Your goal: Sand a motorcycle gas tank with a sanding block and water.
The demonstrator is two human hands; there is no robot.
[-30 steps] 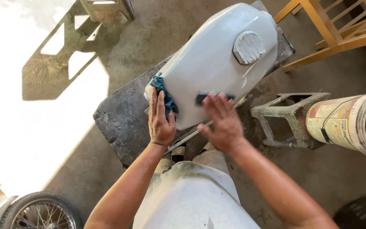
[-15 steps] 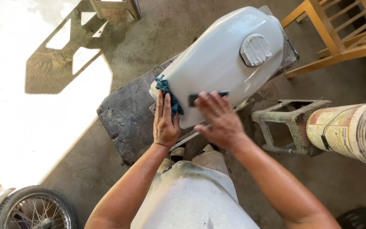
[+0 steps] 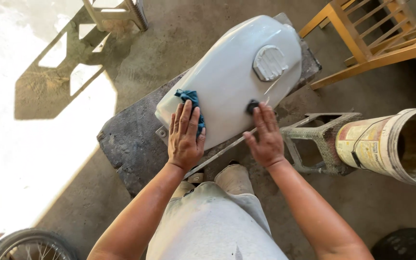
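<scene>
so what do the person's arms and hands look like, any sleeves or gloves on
No gloves and no sleeves in view: both forearms are bare up to the frame edge. The left hand and right hand are bare too, with no rings, watch or wristband showing. The backs of both hands and the fingers look dusty. Below the arms, the person wears dusty pale grey shorts.

A pale grey motorcycle fuel tank lies on its side on a dark slab, round filler cap at two o'clock, a crumpled blue cloth pressed on its eight-o'clock end.
</scene>
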